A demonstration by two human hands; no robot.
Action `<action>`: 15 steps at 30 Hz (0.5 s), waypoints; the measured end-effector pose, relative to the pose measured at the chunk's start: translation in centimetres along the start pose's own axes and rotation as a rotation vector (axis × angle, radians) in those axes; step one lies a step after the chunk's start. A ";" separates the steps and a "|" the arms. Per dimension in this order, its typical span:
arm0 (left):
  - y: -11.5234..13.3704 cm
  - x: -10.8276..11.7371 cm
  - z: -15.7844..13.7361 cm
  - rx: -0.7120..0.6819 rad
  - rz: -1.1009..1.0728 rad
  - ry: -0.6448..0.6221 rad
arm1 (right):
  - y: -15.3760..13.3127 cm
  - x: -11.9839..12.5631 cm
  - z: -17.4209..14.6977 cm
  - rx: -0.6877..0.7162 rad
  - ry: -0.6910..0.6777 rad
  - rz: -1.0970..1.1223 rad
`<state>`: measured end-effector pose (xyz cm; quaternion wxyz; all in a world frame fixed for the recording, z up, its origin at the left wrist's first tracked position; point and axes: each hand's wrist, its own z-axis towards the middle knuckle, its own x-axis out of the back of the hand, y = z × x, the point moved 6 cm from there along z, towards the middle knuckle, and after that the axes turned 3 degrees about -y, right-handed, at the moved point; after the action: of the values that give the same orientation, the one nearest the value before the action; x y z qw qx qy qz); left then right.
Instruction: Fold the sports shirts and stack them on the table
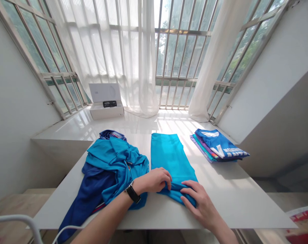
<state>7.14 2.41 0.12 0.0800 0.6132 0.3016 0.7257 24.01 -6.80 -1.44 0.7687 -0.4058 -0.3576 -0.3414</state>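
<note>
Lying under the fingers: a flat, bright-turquoise fabric garment (pixel 170 154) is stretching away from both hands toward the windows, its near end bunching into soft folds beneath them.
Left hand (pixel 155 180): it is resting on the garment's near left part, fingers bent inward; whether they are pinching cloth, I cannot tell.
Right hand (pixel 198 200): it is resting at the near right corner, fingers spreading apart over the folds (any grip underneath is hiding from view, so I cannot tell).
Left wrist: a black-banded watch (pixel 132 193) is circling it.
Heap: just left of the garment, a crumpled turquoise cloth (pixel 113 150) is lying over a dark navy-blue garment (pixel 93 189), whose narrow end is hanging past the near edge.
Stack: a neat pile of folded, many-coloured shirts (pixel 220 144) is sitting on the right, well apart from the hands, a blue one with white lettering topping it.
Table: a glossy white tabletop (pixel 235 193) is bearing all this cloth and catching striped sunlight.
Ledge: a shiny white sill (pixel 69 130) is supporting an open white box (pixel 106 114) with a black object (pixel 109 104) sitting inside.
Windows: metal bars (pixel 181 32) are crossing the panes, and sheer white curtains (pixel 110 54) are hanging before them.
</note>
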 end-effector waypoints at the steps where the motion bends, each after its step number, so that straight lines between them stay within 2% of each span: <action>1: 0.2 0.0 0.0 -0.013 0.010 0.000 | 0.1 0.0 0.0 0.000 0.027 0.002; 10: 2.0 -1.2 0.1 -0.038 0.217 0.071 | 0.0 0.4 -0.5 0.054 0.161 -0.031; 15: 2.0 -1.8 0.2 -0.096 0.271 0.031 | 0.0 0.4 -0.5 0.044 0.161 -0.055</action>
<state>8.27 -0.04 -0.26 0.0058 0.6325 0.1821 0.7528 24.38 -7.33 -1.33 0.7940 -0.3499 -0.3130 -0.3862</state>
